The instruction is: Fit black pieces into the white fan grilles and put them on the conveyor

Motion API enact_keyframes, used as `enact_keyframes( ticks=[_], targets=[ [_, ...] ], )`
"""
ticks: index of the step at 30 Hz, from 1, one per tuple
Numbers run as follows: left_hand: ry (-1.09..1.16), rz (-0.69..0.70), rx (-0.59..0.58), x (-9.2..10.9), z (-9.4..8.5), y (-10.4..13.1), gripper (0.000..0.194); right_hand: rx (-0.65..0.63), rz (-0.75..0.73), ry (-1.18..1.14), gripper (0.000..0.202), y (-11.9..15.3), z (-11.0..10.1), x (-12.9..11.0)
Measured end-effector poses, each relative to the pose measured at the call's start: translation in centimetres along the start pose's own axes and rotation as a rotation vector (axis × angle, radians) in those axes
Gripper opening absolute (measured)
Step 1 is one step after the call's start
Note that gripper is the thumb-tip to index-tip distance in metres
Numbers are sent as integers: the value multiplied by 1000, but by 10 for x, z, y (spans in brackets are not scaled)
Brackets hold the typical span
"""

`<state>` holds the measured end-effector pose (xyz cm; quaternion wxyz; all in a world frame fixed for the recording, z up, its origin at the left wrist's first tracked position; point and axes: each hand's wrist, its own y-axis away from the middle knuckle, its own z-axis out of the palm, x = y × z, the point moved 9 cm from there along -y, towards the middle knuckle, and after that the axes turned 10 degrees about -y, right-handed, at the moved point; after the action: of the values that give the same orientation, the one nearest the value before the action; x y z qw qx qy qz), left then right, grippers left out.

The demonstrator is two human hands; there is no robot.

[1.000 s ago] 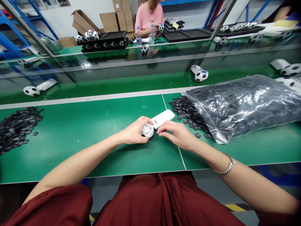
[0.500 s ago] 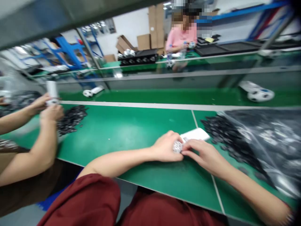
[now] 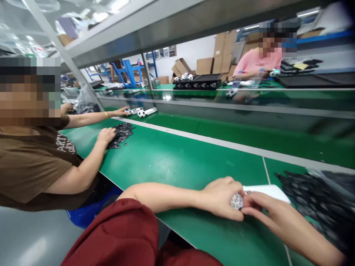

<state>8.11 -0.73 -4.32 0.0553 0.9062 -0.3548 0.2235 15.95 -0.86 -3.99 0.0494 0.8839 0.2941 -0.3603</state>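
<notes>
A round white lattice piece (image 3: 237,201) is held in my left hand (image 3: 223,198), its fingers wrapped round it above the green table. My right hand (image 3: 273,210) has its thumb and fingers pinched at the right side of this piece; whether something small is between the fingertips is hidden. Behind both hands lies a flat white part (image 3: 267,192), partly covered by them. A heap of black pieces (image 3: 313,199) is to the right of my right hand.
A co-worker (image 3: 33,159) sits at the left, one hand at a smaller black heap (image 3: 122,135), the other at a white part on the conveyor (image 3: 208,125). A ball-ended white part (image 3: 142,113) lies there. Across, a person in pink (image 3: 257,61) holds a ball.
The view has swung left, so my hands appear lower and further right. The co-worker's hands have separated, one reaching out to the conveyor and one down to the black heap.
</notes>
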Motion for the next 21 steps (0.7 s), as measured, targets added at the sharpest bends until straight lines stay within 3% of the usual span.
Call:
enact_keyframes(
  ticks=[3, 21],
  targets=[
    [28, -13, 10, -1, -2, 1, 39, -134, 72, -59, 21, 1, 8, -5],
    [162, -70, 58, -3, -7, 3, 28, -60, 153, -90, 11, -8, 0, -9]
  ],
)
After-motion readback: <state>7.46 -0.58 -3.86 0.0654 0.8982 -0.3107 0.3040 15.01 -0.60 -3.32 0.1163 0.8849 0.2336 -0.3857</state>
